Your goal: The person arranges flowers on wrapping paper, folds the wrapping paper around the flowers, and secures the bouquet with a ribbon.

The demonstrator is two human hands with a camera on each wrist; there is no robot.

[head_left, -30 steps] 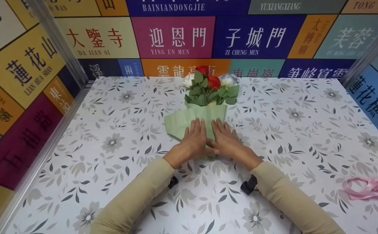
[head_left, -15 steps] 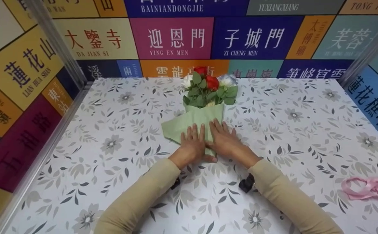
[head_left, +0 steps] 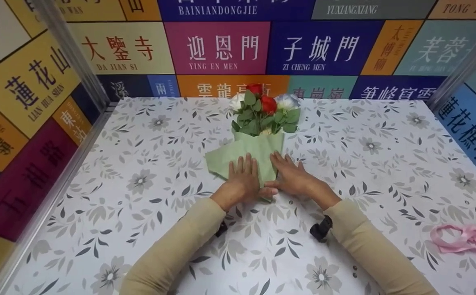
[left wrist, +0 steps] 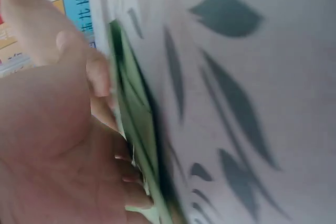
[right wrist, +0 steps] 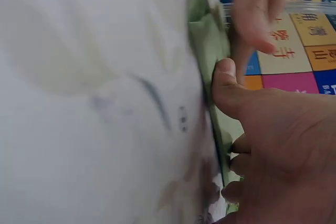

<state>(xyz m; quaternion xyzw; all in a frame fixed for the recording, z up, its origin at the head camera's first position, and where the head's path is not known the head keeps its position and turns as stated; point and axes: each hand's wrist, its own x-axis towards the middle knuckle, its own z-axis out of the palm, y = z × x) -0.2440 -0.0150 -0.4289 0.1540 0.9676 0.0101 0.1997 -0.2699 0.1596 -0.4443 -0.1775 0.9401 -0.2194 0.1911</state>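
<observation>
A bouquet of red, white and pale blue flowers (head_left: 268, 105) with green leaves lies at the middle back of the table. Pale green wrapping paper (head_left: 258, 147) is folded around its lower part, with a loose corner sticking out to the left. My left hand (head_left: 242, 178) rests flat on the paper, fingers straight and pointing away. At the paper's right edge, my right hand (head_left: 293, 174) touches it with extended fingers. In the left wrist view the folded paper edge (left wrist: 139, 114) shows beside the palm. The right wrist view has my right thumb against the paper (right wrist: 210, 40). The stems are hidden.
A tangled pink ribbon (head_left: 463, 241) lies at the right side of the table. The tabletop (head_left: 148, 229) has a grey leaf and flower pattern. Panels with large characters (head_left: 217, 47) stand behind and at both sides.
My right hand has shifted right, from on top of the paper to its right edge. The left hand has slid slightly back toward me and stays on the paper.
</observation>
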